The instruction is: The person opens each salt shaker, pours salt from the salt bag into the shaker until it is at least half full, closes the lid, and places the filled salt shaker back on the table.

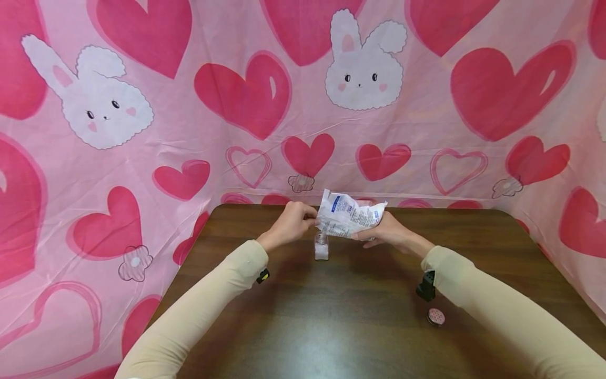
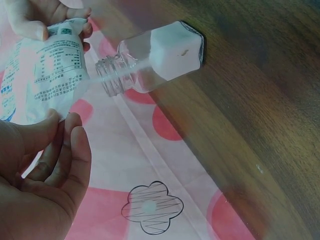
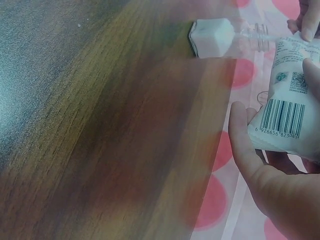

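A white printed plastic bag (image 1: 349, 213) is tilted above a small clear glass jar (image 1: 321, 248). From the bag's lower corner a thin white stream runs into the jar's open threaded mouth, plain in the left wrist view. White powder or fine grains (image 2: 176, 51) fill the jar's lower part. My left hand (image 1: 293, 223) pinches the bag's edge by the opening between thumb and fingers. My right hand (image 1: 389, 231) holds the bag's other end, thumb on one side and fingers beneath; its barcode (image 3: 282, 118) shows in the right wrist view.
A round pink lid with holes (image 1: 435, 317) lies on the brown wooden table (image 1: 303, 326), near the right forearm. Behind the table's far edge hangs a pink cloth (image 1: 303, 116) with hearts and rabbits. Dark devices are strapped at both wrists.
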Action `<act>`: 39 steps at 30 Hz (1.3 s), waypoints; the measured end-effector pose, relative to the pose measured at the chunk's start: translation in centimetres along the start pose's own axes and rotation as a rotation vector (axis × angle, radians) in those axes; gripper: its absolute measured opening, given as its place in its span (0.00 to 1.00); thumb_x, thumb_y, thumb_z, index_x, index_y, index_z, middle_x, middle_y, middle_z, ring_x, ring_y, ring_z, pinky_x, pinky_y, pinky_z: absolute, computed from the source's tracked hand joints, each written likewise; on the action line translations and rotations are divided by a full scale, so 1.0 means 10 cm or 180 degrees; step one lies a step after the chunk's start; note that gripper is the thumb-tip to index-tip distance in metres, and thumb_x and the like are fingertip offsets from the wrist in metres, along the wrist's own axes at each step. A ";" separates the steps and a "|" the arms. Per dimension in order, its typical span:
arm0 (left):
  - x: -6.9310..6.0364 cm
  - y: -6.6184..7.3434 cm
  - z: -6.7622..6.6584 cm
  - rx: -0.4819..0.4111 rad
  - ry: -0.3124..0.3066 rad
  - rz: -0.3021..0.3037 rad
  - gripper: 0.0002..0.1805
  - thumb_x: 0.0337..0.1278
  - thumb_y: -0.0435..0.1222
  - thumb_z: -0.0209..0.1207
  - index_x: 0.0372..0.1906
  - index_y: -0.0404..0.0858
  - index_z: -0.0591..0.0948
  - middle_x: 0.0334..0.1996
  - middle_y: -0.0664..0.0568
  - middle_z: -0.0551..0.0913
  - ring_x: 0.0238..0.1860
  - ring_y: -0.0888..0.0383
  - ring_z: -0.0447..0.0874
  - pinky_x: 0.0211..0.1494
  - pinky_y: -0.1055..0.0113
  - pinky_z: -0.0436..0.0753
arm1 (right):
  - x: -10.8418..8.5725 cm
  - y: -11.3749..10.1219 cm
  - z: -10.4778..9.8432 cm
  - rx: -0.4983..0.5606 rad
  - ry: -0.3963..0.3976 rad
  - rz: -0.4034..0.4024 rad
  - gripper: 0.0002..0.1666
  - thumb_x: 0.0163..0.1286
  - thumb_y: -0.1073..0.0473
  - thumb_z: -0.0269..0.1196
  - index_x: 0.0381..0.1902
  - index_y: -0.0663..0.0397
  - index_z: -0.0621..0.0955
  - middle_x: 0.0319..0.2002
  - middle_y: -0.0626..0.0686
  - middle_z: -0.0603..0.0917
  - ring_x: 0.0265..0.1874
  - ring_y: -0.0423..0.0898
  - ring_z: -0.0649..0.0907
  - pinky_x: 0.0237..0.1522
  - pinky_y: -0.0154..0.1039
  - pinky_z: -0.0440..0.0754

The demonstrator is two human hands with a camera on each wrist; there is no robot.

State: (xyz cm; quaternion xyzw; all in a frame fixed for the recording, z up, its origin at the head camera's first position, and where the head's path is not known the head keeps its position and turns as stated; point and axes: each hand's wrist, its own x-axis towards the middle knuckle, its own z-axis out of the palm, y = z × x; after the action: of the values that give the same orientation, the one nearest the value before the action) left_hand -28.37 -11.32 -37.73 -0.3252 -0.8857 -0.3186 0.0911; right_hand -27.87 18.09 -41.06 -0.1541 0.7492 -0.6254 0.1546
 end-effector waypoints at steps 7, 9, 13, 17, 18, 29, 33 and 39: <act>0.00 -0.01 0.01 0.0037 0.0015 0.0003 0.04 0.61 0.25 0.71 0.34 0.35 0.92 0.30 0.52 0.88 0.29 0.60 0.77 0.35 0.68 0.79 | -0.01 0.00 0.01 -0.0024 0.0008 0.0000 0.37 0.62 0.65 0.78 0.67 0.59 0.76 0.54 0.61 0.86 0.48 0.56 0.88 0.47 0.68 0.83; -0.01 -0.01 0.02 0.0043 0.0017 -0.0001 0.04 0.61 0.25 0.71 0.34 0.35 0.92 0.30 0.52 0.88 0.29 0.60 0.77 0.35 0.68 0.79 | -0.01 0.00 0.01 -0.0008 0.0006 0.0000 0.37 0.62 0.66 0.78 0.67 0.59 0.76 0.54 0.61 0.86 0.47 0.56 0.88 0.48 0.69 0.82; -0.01 -0.01 0.02 0.0026 0.0013 -0.0013 0.03 0.62 0.25 0.71 0.35 0.34 0.92 0.30 0.51 0.88 0.29 0.60 0.77 0.35 0.68 0.79 | -0.02 0.00 0.02 -0.0020 0.0013 0.0019 0.37 0.62 0.65 0.78 0.67 0.59 0.77 0.54 0.61 0.86 0.47 0.56 0.88 0.48 0.68 0.83; -0.02 -0.01 0.02 -0.0016 0.0001 -0.0027 0.03 0.62 0.25 0.70 0.35 0.34 0.92 0.30 0.51 0.88 0.29 0.60 0.77 0.35 0.67 0.80 | -0.02 0.00 0.03 -0.0029 0.0019 0.0037 0.37 0.61 0.64 0.79 0.67 0.59 0.77 0.54 0.61 0.86 0.47 0.56 0.88 0.47 0.68 0.83; -0.02 -0.01 0.02 -0.0022 -0.0002 -0.0034 0.03 0.62 0.25 0.70 0.35 0.34 0.92 0.30 0.51 0.88 0.29 0.60 0.77 0.35 0.67 0.80 | -0.02 0.00 0.03 -0.0028 0.0019 0.0037 0.37 0.61 0.64 0.79 0.67 0.59 0.77 0.54 0.61 0.86 0.47 0.56 0.88 0.47 0.68 0.83; -0.02 -0.01 0.02 -0.0020 0.0004 -0.0022 0.03 0.62 0.25 0.70 0.35 0.34 0.92 0.29 0.51 0.88 0.28 0.60 0.77 0.33 0.68 0.78 | -0.02 0.00 0.02 -0.0019 0.0004 0.0001 0.37 0.61 0.66 0.78 0.66 0.59 0.77 0.54 0.60 0.86 0.47 0.56 0.88 0.46 0.67 0.84; -0.02 0.00 0.01 -0.0021 0.0022 -0.0019 0.04 0.62 0.25 0.71 0.35 0.35 0.92 0.30 0.51 0.88 0.28 0.59 0.77 0.33 0.67 0.78 | -0.01 -0.01 0.01 0.0012 -0.0007 -0.0009 0.36 0.62 0.66 0.78 0.66 0.59 0.77 0.54 0.60 0.86 0.47 0.56 0.88 0.47 0.69 0.83; -0.01 -0.02 0.02 -0.0026 0.0023 0.0013 0.04 0.61 0.25 0.71 0.35 0.35 0.92 0.30 0.52 0.88 0.28 0.60 0.77 0.33 0.67 0.79 | -0.02 -0.01 0.01 0.0002 -0.0015 -0.0013 0.36 0.62 0.66 0.78 0.67 0.59 0.77 0.54 0.60 0.86 0.47 0.55 0.88 0.48 0.70 0.82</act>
State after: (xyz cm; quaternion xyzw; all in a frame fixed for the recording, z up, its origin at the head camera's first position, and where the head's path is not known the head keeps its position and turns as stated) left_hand -28.42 -11.37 -37.99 -0.3263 -0.8833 -0.3232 0.0936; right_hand -27.67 18.05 -40.95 -0.1571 0.7483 -0.6255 0.1552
